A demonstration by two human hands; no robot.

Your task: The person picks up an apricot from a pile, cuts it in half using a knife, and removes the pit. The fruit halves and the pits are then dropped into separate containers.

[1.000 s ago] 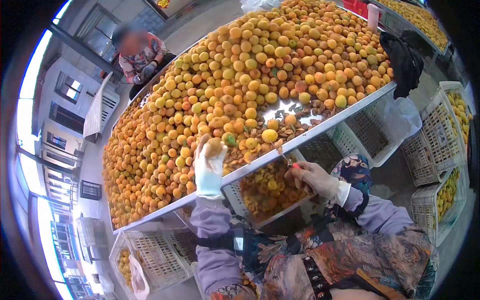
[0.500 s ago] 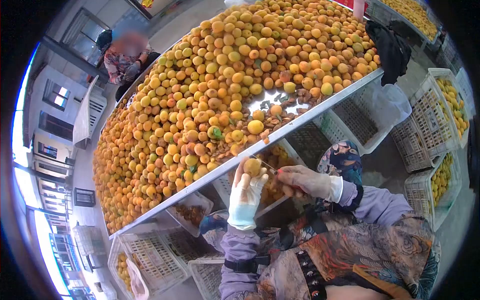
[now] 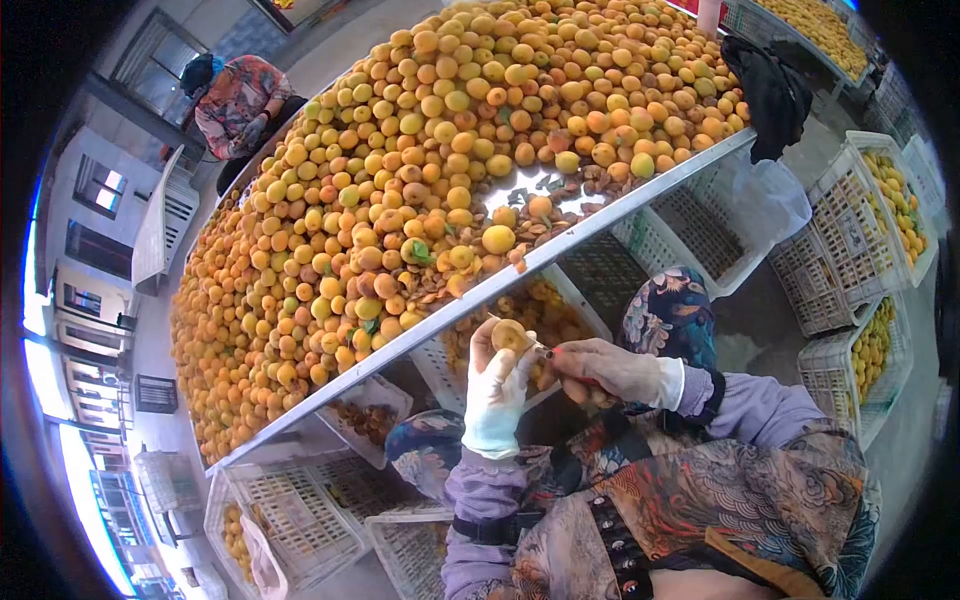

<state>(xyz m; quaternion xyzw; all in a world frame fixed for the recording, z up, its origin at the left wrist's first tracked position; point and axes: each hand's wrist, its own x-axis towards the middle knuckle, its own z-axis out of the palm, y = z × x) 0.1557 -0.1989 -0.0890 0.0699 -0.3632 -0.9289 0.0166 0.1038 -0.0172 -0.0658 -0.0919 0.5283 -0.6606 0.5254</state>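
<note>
Just below the rim of the fruit table [image 3: 480, 293], my left hand [image 3: 496, 385] in a white glove is closed around a yellow-orange apricot [image 3: 510, 338]. My right hand [image 3: 620, 372], also gloved, grips a small knife with a red handle [image 3: 556, 354], its thin blade against the apricot. Both hands are above a white crate of apricot pieces [image 3: 545, 312]. A large heap of apricots [image 3: 380, 200] covers the table, with brown scraps lying near its edge.
Plastic crates stand below the table at the lower left [image 3: 300, 510] and at the right [image 3: 835, 235]. A black cloth [image 3: 765, 95] hangs from the table's right corner. A co-worker [image 3: 240, 105] sits beyond the table at the upper left.
The view has shifted slightly, so the table appears a little further left and up. My hands stay together at the apricot. The co-worker is now bent forward with the head lowered.
</note>
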